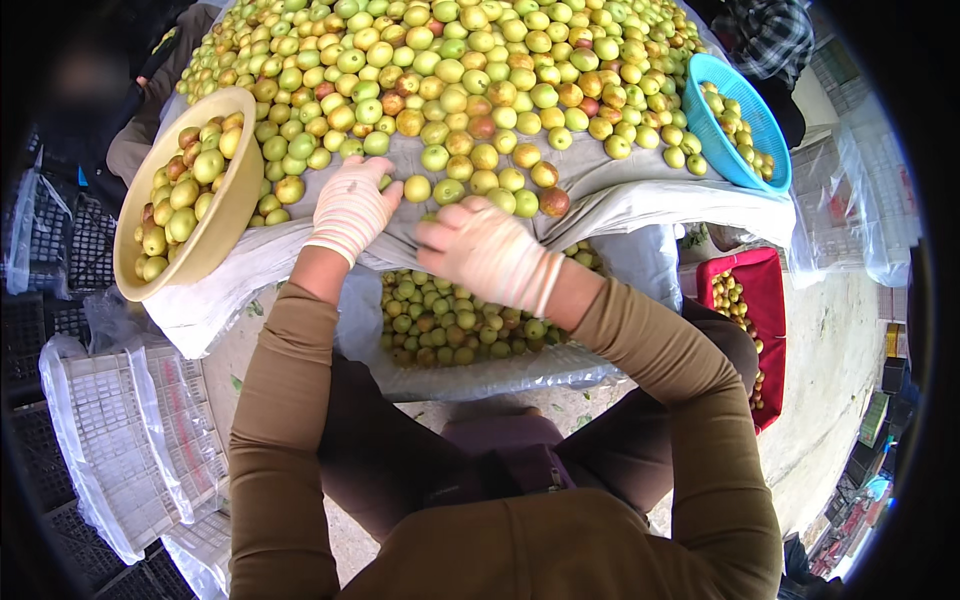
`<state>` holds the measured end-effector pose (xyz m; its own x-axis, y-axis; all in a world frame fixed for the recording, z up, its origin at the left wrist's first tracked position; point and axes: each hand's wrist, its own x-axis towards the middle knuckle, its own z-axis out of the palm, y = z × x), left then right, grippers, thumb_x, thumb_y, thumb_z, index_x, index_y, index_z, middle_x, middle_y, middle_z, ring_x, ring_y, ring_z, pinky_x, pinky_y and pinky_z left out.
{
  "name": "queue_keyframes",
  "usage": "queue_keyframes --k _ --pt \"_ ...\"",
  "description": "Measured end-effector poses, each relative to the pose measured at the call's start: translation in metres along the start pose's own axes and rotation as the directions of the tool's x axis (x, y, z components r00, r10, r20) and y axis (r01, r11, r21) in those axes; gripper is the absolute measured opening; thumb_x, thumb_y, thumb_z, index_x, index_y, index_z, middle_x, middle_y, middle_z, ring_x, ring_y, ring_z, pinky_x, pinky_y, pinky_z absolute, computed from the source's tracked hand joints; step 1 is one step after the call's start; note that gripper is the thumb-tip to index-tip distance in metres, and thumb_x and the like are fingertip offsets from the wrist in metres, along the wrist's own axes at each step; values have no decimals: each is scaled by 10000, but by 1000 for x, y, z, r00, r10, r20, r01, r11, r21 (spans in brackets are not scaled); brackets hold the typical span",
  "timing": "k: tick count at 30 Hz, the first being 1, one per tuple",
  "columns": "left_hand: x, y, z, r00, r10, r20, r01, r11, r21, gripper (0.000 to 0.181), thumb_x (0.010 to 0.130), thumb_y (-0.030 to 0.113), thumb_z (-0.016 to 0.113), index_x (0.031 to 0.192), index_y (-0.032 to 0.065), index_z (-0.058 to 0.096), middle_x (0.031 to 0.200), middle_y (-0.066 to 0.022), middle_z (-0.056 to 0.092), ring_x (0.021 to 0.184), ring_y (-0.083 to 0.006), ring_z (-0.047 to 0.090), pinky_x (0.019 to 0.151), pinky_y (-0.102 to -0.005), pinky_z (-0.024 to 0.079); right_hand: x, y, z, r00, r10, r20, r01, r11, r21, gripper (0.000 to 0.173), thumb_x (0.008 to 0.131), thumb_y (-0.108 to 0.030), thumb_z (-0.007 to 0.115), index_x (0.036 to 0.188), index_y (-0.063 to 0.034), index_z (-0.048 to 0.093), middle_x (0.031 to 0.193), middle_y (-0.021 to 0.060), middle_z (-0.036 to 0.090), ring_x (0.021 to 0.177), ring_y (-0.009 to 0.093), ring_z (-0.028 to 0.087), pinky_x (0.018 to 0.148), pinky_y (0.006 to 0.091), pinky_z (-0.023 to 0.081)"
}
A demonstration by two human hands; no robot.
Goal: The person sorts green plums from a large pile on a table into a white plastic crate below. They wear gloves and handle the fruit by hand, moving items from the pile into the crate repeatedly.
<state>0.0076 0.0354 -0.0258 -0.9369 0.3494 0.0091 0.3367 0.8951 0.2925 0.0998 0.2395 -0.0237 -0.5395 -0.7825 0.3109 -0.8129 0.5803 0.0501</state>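
Observation:
A broad heap of green-yellow jujubes (450, 71), some with red-brown patches, covers the cloth-topped table. My left hand (351, 201), in a striped fingerless wrap, rests at the near side of the heap. A green jujube (385, 182) shows between its thumb and fingers; whether it is gripped is unclear. Slightly blurred, my right hand (487, 255) wears the same wrap and reaches across the grey cloth's front edge. Part of a green jujube shows by its fingertips, and its grip is hidden. Below both hands stands a plastic-lined crate (510, 373) holding many jujubes (442, 319).
A tan basin (244, 187) of jujubes tilts at the table's left, a blue basket (697, 112) at its right. On the floor are a red-lined crate (769, 330) with jujubes and white plastic crates (112, 435). Other people sit at the far left and right (772, 37).

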Motion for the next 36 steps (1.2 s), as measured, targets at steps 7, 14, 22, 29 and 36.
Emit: queue_keyframes --k 7,14,22,29,36 --pt "0 1 0 1000 11 -29 -12 999 -35 378 833 295 714 1141 78 677 1129 -218 634 1011 -391 636 888 -464 521 40 -14 8 903 1 430 83 981 -178 175 837 -208 618 998 -157 662 1062 82 600 974 241 604 730 373 509" --pt "3 3 -3 1000 -30 -4 30 999 -18 377 857 328 697 1148 88 679 1171 -198 630 1030 -379 637 896 -454 521 34 9 -6 831 95 548 -127 992 22 313 816 -135 666 1123 -167 616 1083 172 579 808 340 687 654 453 568" --pt "2 -7 1 1000 -9 -18 8 997 -83 349 844 334 705 1104 101 703 1149 -208 644 1057 -381 624 930 -445 501 -107 39 -130 839 543 -34 -486 776 401 360 685 179 495 954 -37 599 905 148 623 805 365 628 711 396 514" --pt "8 -6 2 999 -33 29 38 977 -210 387 885 387 658 1157 114 698 1167 -200 645 1096 -362 609 988 -407 472 -242 33 -213 375 833 408 -808 509 -298 680 724 -185 807 1348 -106 547 1196 190 579 1135 374 589 957 443 508" --pt "16 8 30 988 141 -65 -155 920 -360 408 1004 412 503 1267 138 651 1164 -211 621 1128 -376 582 996 -415 456 -71 76 -45 649 742 171 -759 647 75 406 989 -365 526 1261 -68 573 1036 224 634 1009 416 613 880 482 499"
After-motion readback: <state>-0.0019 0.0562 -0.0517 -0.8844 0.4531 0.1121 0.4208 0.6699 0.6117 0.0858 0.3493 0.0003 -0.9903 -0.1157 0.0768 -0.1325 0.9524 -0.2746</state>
